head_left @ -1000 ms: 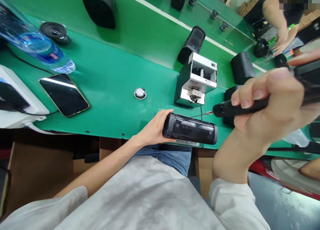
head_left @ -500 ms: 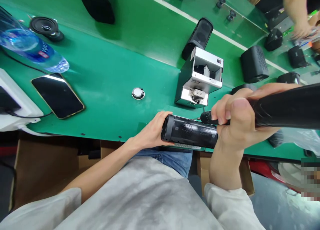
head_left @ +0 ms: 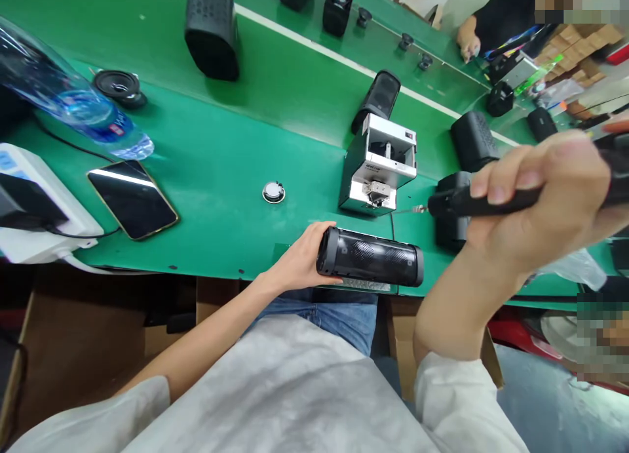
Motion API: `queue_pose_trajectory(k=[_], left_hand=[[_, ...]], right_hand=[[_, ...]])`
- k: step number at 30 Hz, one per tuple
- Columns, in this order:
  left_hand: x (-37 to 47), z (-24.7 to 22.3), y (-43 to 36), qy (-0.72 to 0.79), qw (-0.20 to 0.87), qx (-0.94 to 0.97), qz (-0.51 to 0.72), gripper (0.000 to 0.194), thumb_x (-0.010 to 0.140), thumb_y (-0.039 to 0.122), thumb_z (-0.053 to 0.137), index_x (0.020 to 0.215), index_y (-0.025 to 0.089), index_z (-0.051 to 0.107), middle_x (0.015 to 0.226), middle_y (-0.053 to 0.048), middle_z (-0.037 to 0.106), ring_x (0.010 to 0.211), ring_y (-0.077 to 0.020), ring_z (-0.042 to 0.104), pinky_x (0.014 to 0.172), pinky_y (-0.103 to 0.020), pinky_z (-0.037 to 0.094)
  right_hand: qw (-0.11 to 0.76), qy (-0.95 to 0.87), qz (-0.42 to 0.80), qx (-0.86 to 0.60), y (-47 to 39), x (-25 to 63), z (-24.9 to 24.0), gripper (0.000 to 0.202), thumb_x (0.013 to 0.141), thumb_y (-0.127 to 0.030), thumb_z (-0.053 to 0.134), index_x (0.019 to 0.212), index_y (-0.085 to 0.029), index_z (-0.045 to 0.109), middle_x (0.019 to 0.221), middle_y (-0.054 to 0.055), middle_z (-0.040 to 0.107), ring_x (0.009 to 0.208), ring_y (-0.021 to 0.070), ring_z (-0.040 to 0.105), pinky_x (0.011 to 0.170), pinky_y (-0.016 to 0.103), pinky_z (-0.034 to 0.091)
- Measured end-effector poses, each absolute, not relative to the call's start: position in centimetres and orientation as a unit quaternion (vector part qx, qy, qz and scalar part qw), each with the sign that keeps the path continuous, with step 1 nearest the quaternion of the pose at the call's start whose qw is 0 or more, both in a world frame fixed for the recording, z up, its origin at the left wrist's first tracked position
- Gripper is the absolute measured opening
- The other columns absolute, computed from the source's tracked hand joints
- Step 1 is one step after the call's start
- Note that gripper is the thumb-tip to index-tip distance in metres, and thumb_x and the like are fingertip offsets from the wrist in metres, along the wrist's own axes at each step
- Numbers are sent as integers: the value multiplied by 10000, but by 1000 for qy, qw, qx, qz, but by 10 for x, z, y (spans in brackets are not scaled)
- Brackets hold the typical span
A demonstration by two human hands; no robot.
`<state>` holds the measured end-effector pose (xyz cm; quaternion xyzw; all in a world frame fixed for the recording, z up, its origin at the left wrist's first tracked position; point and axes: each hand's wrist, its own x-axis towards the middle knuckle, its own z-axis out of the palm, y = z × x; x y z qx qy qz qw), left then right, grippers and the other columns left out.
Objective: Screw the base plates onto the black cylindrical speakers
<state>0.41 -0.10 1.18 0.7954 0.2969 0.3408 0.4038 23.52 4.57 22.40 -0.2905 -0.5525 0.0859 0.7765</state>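
My left hand grips the left end of a black cylindrical speaker, which lies on its side at the front edge of the green bench. My right hand is wrapped around a black power screwdriver. Its thin bit points left, apart from the speaker and above its right end. Behind the speaker stands a silver screw feeder, close to the tip of the bit. A small round silver-rimmed part lies on the bench to the left.
At left are a phone, a water bottle, a white power strip and a loose speaker driver. Black speaker housings stand along the back. A co-worker's hand shows across the bench.
My right hand has lifted the screwdriver away from the speaker, up and to the right, baring the speaker's right end. My left hand keeps its hold. The view has shifted slightly.
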Motion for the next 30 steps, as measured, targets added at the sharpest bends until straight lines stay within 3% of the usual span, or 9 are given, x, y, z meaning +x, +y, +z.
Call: queue_pose_trajectory(k=[4,9,14,18,24,30], left_hand=[[4,10,-1,300,397,800,337,1212,804,463,1072,1713,271,293,1631,-218,528,1522,-471,577,1270,-671,539],[3,9,-1,303,398,799,333,1225,809,476,1067,1727,286,279,1652,-216,517,1540,-476,569,1272,-681,537],[3,10,-2,305,399,798,333,1237,804,463,1070,1730,285,270,1646,-213,519,1531,-469,577,1271,-675,540],[3,12,-1,306,401,798,329,1230,800,472,1072,1724,286,282,1632,-210,527,1513,-465,590,1265,-663,545],[3,13,-1,306,404,797,329,1224,813,484,1061,1737,299,280,1638,-201,522,1527,-466,581,1278,-656,535],[3,12,-1,306,408,793,332,1206,821,495,1053,1735,302,289,1638,-200,526,1530,-464,581,1293,-667,520]], right_hand=[[775,-568,16,-277,83,239,221,168,985,-124,693,1007,-290,676,590,-108,429,413,112,455,402,220,389],[755,-567,26,-328,105,240,201,204,1025,-234,734,1047,-295,540,611,-133,371,389,119,405,397,259,361],[754,-550,43,-355,98,245,194,194,943,-129,675,1036,-267,574,612,-128,415,383,127,423,382,268,323],[792,-527,41,-305,89,249,203,167,888,-136,647,1017,-241,633,608,-135,474,377,103,455,362,232,314],[785,-558,13,-268,98,243,208,144,939,-152,642,1040,-254,628,661,-144,510,407,73,480,382,219,367],[784,-546,50,-291,107,243,191,173,896,-138,650,1031,-238,610,709,-128,553,381,61,433,350,217,301]])
